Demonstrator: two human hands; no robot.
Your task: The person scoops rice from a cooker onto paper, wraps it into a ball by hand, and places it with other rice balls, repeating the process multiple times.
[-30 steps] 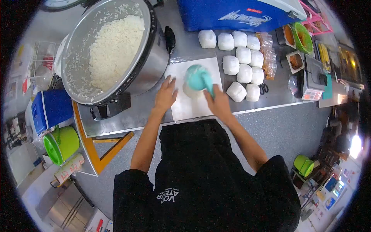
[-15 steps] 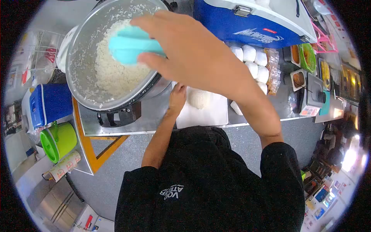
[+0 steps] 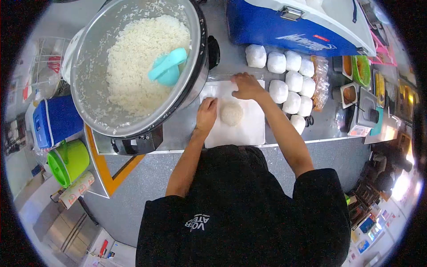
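A round mound of white rice [image 3: 231, 114] lies on a sheet of white paper [image 3: 238, 137] on the metal counter. My left hand [image 3: 206, 116] is closed at the sheet's left side, fingertips together; what they pinch, if anything, is hidden. Beyond the rice, my right hand [image 3: 249, 86] is over the far edge of the paper, thumb and fingers apart, holding nothing. To the left stands a big rice cooker [image 3: 91, 118] with loose cooked rice [image 3: 138, 58] inside. A turquoise rice scoop [image 3: 169, 66] rests in that rice near the pot's right wall.
Several white wrapped balls [image 3: 291, 81] stand right of the paper, beside a plastic bag [image 3: 320, 82]. Behind them is a blue cooler [image 3: 267, 29]. Metal food containers [image 3: 349, 94] sit farther right. A blue box [image 3: 60, 120] and a green bucket [image 3: 69, 163] are at left.
My right hand has let go of the turquoise scoop, leaving it in the cooker, and has moved down and right to the paper's far edge. My left hand has shifted slightly nearer me.
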